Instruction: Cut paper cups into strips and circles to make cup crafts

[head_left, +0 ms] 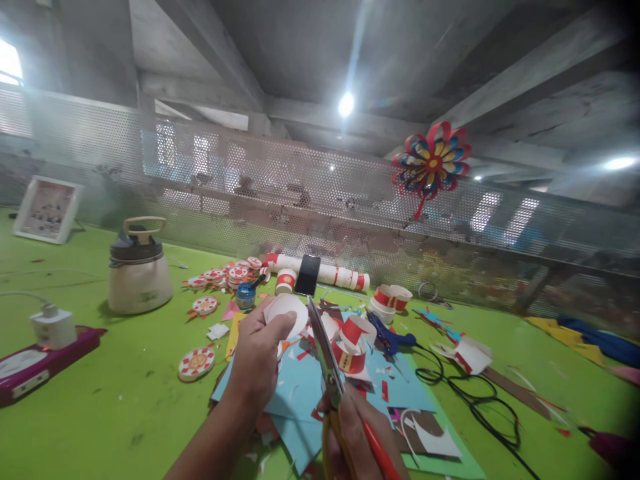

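Observation:
My left hand (pixel 257 353) is closed, pinching a round white paper disc (pixel 287 315) between thumb and fingers. In my right hand (pixel 353 430) is a pair of scissors (pixel 325 353), its yellow handle low in the view and its blades pointing up and away. The blades look nearly together, just right of the disc and apart from it. A long red piece (pixel 379 450) shows at the right hand; whether it belongs to the scissors I cannot tell. Below both hands lie blue paper sheets (pixel 297 393) strewn with scraps. Cut red-and-white paper cup pieces (pixel 353 337) sit beyond the scissors.
A blue glue gun (pixel 389 335) trails a black cord (pixel 465 393) to the right. Several decorated discs (pixel 197 363), a blue jar (pixel 246 295), a phone (pixel 307 275) and stacked paper cups (pixel 340 277) stand ahead. Leftward are a kettle-shaped bottle (pixel 140 280) and a power strip (pixel 55 367).

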A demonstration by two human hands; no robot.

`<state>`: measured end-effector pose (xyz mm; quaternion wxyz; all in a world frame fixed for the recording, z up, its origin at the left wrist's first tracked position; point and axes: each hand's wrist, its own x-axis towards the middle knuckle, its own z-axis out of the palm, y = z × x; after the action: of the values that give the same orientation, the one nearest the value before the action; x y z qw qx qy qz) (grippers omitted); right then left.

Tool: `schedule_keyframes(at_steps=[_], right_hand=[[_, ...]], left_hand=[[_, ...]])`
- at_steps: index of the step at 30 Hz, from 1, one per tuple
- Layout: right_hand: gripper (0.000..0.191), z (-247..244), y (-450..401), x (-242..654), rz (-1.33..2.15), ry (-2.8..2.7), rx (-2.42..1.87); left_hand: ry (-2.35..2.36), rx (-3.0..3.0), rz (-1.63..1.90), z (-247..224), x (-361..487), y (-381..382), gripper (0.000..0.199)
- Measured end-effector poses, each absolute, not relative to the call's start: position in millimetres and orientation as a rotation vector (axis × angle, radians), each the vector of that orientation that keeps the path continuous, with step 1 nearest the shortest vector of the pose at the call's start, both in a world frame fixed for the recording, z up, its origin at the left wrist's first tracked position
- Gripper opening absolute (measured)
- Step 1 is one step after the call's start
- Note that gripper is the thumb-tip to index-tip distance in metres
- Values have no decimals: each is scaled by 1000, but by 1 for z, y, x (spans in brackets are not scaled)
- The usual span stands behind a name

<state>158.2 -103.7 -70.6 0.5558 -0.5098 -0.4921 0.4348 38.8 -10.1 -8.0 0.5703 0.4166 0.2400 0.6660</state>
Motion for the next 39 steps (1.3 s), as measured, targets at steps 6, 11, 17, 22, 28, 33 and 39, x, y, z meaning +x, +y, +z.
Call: schedule_keyframes(at_steps=[6, 11, 17, 22, 28, 33, 39], right_hand=[[55, -65, -95, 161, 981, -1046, -1177], [67, -61, -85, 170, 952, -1051, -1202], [62, -63, -84, 171, 984, -1108, -1156], [61, -62, -91, 169, 1045, -1115, -1166], [64, -60, -93, 170, 1036, -1211, -1167], [68, -60, -94, 172, 1044, -1244, -1154], [66, -56, -100, 170, 1135, -1187, -1175]], left_hand=[[580, 1009, 1471, -9, 38, -7, 19], [530, 989, 1371, -7, 41, -7, 27], [499, 977, 1338, -12, 47, -7, 18], [457, 1036, 1258, -13, 47, -12, 9], [416, 1046, 1207, -8, 43, -19, 5], [404, 1016, 1202, -10, 42, -19, 6], [401, 970, 1192, -10, 43, -21, 6]])
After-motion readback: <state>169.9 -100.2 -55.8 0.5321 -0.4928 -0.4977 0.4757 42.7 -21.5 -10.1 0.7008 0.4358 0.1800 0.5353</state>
